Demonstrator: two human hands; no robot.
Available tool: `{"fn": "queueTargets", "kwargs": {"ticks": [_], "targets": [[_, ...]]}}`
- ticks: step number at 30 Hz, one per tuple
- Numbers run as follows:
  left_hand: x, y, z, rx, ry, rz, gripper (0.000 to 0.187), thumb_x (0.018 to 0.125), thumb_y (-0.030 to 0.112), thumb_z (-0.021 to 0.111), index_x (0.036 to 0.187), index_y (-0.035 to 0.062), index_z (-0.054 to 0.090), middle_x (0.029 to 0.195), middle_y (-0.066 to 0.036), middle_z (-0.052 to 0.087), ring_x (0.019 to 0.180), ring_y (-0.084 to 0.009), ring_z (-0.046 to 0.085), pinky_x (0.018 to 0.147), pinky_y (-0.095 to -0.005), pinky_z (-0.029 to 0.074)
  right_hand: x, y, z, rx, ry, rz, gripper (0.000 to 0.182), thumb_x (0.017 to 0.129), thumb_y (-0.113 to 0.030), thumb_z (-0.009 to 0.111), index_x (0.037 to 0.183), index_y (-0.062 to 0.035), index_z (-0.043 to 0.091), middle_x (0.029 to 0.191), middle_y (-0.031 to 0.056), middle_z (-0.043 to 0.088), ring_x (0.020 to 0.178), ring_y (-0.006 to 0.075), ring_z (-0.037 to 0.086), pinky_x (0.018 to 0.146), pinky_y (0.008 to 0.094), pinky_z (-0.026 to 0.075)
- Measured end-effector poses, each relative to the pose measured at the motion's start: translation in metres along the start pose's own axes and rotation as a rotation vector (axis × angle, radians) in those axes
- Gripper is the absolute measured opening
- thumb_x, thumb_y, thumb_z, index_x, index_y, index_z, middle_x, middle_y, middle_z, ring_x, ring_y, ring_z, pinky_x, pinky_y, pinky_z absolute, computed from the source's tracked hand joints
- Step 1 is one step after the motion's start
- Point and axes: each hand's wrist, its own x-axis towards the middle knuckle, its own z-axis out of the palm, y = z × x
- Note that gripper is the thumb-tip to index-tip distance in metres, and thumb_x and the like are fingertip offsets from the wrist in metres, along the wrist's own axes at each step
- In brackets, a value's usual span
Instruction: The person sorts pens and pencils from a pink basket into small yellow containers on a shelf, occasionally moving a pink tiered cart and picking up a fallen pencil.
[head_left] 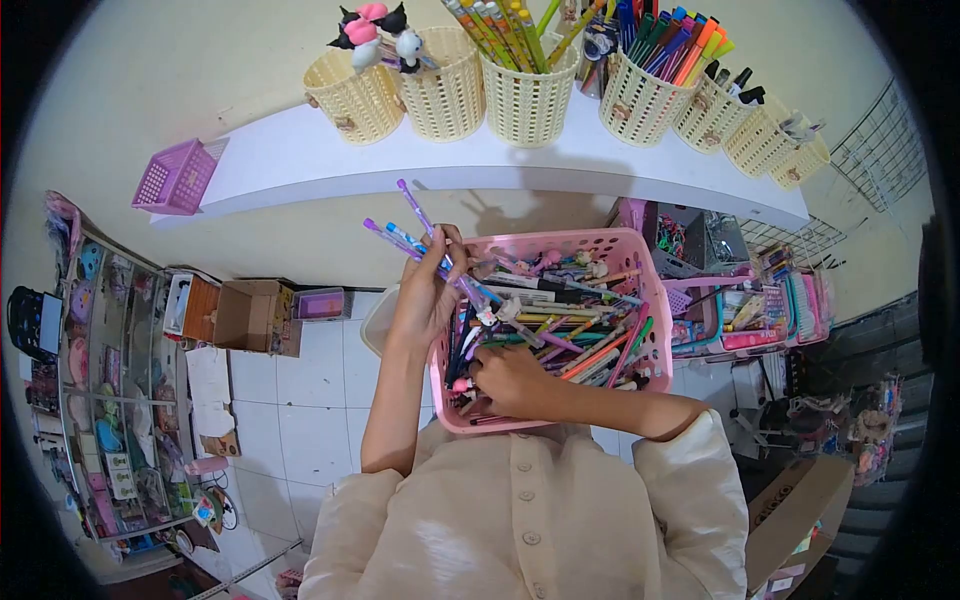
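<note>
A pink plastic basket (655, 300) full of loose pens and pencils (590, 345) is in front of my body. My left hand (432, 285) is raised over the basket's left side, its fingers wrapped round several slim purple and blue pens (395, 238). Their purple ends point up and left; the lower ends slant down over the basket. Inside the basket's near left part, my right hand (508, 380) reaches among the pens with its fingers bent together. What those fingertips grip is hidden. A small pink topper (462, 385) lies beside them.
Above the basket, a white shelf (400, 165) bears cream woven cups (528, 105) of pencils and markers, and a purple basket (175, 178) at its left end. Open cardboard boxes (258, 315) and a stocked rack (110, 390) stand left. More filled baskets (745, 315) stand right.
</note>
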Motion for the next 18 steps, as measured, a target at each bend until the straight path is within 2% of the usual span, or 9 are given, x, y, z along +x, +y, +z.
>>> {"fn": "queueTargets", "kwargs": {"ticks": [2, 7, 10, 12, 13, 14, 15, 16, 18], "targets": [[-0.001, 0.002, 0.002, -0.007, 0.01, 0.011, 0.022, 0.086, 0.027, 0.038, 0.082, 0.0052, 0.041, 0.053, 0.0, 0.033, 0.054, -0.0126, 0.04, 0.06, -0.03, 0.043, -0.002, 0.001, -0.002, 0.018, 0.036, -0.009, 0.031, 0.053, -0.027, 0.065, 0.068, -0.0006, 0.056, 0.074, 0.0145, 0.053, 0.068, 0.0286, 0.055, 0.057, 0.0371, 0.044], [-0.001, 0.009, 0.003, 0.104, -0.158, 0.017, 0.024, 0.085, 0.029, 0.042, 0.081, 0.0058, 0.04, 0.053, 0.001, 0.031, 0.052, -0.0129, 0.041, 0.058, -0.0305, 0.043, -0.01, -0.001, -0.036, 0.03, 0.134, -0.005, 0.037, 0.053, -0.03, 0.065, 0.071, 0.0002, 0.055, 0.071, 0.0146, 0.054, 0.065, 0.0282, 0.056, 0.052, 0.0371, 0.044], [0.0, 0.008, 0.005, 0.032, -0.164, -0.003, 0.023, 0.085, 0.029, 0.042, 0.08, 0.0059, 0.04, 0.053, 0.002, 0.031, 0.051, -0.0116, 0.039, 0.055, -0.0297, 0.042, -0.022, 0.003, -0.059, 0.101, 0.176, 0.013, 0.039, 0.057, -0.03, 0.064, 0.079, 0.0005, 0.052, 0.069, 0.0147, 0.054, 0.063, 0.0279, 0.055, 0.053, 0.036, 0.044], [0.002, 0.007, 0.005, 0.025, -0.16, 0.004, 0.022, 0.085, 0.027, 0.042, 0.081, 0.0057, 0.04, 0.053, 0.002, 0.032, 0.051, -0.0108, 0.038, 0.055, -0.029, 0.042, -0.034, 0.006, -0.075, 0.211, 0.168, 0.078, 0.036, 0.063, -0.022, 0.062, 0.088, -0.0008, 0.048, 0.069, 0.0118, 0.054, 0.063, 0.0232, 0.056, 0.053, 0.0318, 0.044], [0.003, 0.005, 0.005, 0.02, -0.149, 0.005, 0.02, 0.085, 0.026, 0.043, 0.082, 0.0054, 0.041, 0.054, 0.002, 0.032, 0.051, -0.0101, 0.038, 0.055, -0.0283, 0.041, -0.039, 0.004, -0.084, 0.204, 0.169, 0.078, 0.036, 0.063, -0.022, 0.062, 0.088, -0.0008, 0.048, 0.069, 0.0118, 0.054, 0.063, 0.0232, 0.056, 0.053, 0.0318, 0.044], [0.004, 0.004, 0.006, 0.018, -0.155, 0.008, 0.02, 0.085, 0.026, 0.043, 0.082, 0.0054, 0.041, 0.054, 0.002, 0.032, 0.051, -0.0101, 0.038, 0.055, -0.0283, 0.041, -0.044, 0.002, -0.094, 0.362, 0.197, 0.186, 0.03, 0.065, -0.018, 0.061, 0.086, -0.0008, 0.048, 0.066, 0.0099, 0.053, 0.06, 0.0209, 0.055, 0.053, 0.0306, 0.043], [0.005, 0.002, 0.008, -0.001, -0.03, 0.008, 0.017, 0.085, 0.022, 0.041, 0.083, 0.0053, 0.042, 0.054, 0.002, 0.033, 0.05, -0.0091, 0.036, 0.055, -0.0277, 0.039, -0.049, 0.003, -0.1, 0.521, 0.225, 0.294, 0.024, 0.067, -0.015, 0.059, 0.084, -0.0007, 0.048, 0.064, 0.008, 0.052, 0.057, 0.0187, 0.053, 0.053, 0.0293, 0.043], [0.006, 0.001, 0.009, -0.02, 0.095, 0.007, 0.014, 0.086, 0.018, 0.04, 0.084, 0.0053, 0.042, 0.055, 0.003, 0.033, 0.05, -0.0081, 0.034, 0.055, -0.0271, 0.037, -0.055, 0.007, -0.099, 0.637, 0.322, 0.299, 0.016, 0.071, -0.008, 0.054, 0.084, -0.0006, 0.048, 0.066, 0.0067, 0.051, 0.061, 0.0146, 0.051, 0.057, 0.0277, 0.042], [0.006, -0.002, 0.009, -0.097, 0.106, -0.033, 0.012, 0.085, 0.017, 0.04, 0.083, 0.0058, 0.043, 0.056, 0.003, 0.034, 0.05, -0.0078, 0.034, 0.055, -0.026, 0.036, -0.069, 0.01, -0.111, 0.695, 0.406, 0.283, 0.015, 0.071, -0.007, 0.052, 0.083, -0.0003, 0.047, 0.069, 0.0073, 0.051, 0.065, 0.0144, 0.051, 0.06, 0.0276, 0.041]]}}
